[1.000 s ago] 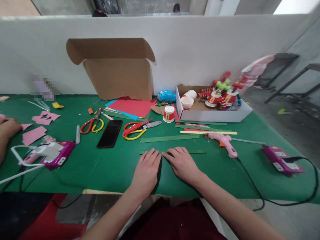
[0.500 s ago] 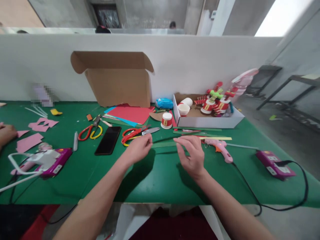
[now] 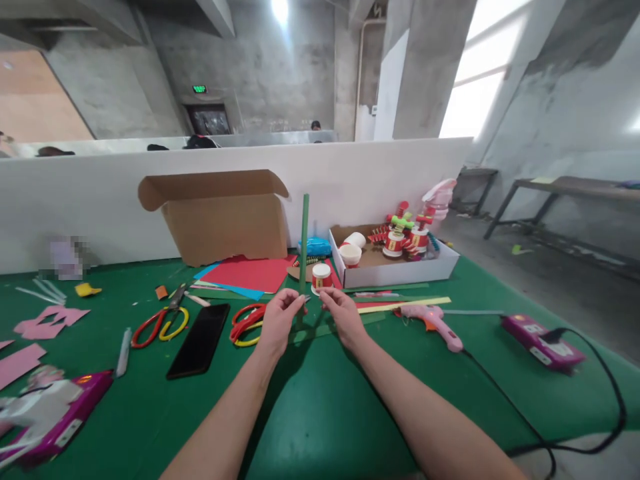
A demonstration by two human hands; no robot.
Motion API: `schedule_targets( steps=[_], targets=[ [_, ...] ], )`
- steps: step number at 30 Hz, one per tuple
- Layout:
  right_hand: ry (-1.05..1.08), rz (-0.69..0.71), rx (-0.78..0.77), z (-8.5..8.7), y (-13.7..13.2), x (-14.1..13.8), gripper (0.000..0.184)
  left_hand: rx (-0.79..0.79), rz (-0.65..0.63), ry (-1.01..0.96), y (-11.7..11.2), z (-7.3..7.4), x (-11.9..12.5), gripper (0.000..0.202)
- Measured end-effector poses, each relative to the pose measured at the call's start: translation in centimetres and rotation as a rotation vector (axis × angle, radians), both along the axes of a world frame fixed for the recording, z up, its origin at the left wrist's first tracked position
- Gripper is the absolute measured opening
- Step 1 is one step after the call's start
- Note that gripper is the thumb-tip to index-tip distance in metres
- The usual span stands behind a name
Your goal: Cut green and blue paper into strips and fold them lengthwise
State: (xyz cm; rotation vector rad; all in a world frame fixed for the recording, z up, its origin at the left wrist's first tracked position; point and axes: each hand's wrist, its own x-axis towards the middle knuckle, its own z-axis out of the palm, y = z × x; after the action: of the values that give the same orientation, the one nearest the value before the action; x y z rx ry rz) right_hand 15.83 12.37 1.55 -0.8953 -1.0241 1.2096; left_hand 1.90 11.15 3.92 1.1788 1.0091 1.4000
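Observation:
My left hand and my right hand are raised over the green table, fingertips pinched close together. Between them a thin green paper strip stands upright, reaching well above my fingers. My left hand pinches its lower end; my right fingers are pinched just to the right, touching the strip's folded lower part. A second green strip lies flat on the table under my hands. Red and yellow scissors lie just left of my left hand.
A black phone, another pair of scissors, coloured paper sheets, an open cardboard box, a white box of paper-cup crafts, a small cup, a pink glue gun, purple power strips and cables.
My hands lifted off the table with a green strip, came together, and the strip now stands upright. The camera tilted up, showing more of the room.

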Motion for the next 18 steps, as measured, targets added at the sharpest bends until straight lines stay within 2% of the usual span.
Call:
schedule_targets(
  steps=[6, 11, 14, 18],
  targets=[
    [0.121, 0.146, -0.096, 0.0, -0.2, -0.1, 0.038, -0.029, -0.075, 0.043, -0.2, -0.7, 1.1, 0.036],
    [0.115, 0.235, -0.066, -0.1, -0.2, -0.2, 0.035, -0.038, -0.122, 0.058, -0.2, -1.3, 1.4, 0.034],
    [0.139, 0.261, -0.06, -0.2, -0.1, 0.0, 0.039, -0.065, -0.145, 0.011, -0.1, -1.4, 1.2, 0.035],
    [0.172, 0.376, -0.092, -0.1, 0.1, 0.4, 0.046, -0.149, -0.204, -0.091, 0.0, -1.6, 0.9, 0.037]
  ],
)
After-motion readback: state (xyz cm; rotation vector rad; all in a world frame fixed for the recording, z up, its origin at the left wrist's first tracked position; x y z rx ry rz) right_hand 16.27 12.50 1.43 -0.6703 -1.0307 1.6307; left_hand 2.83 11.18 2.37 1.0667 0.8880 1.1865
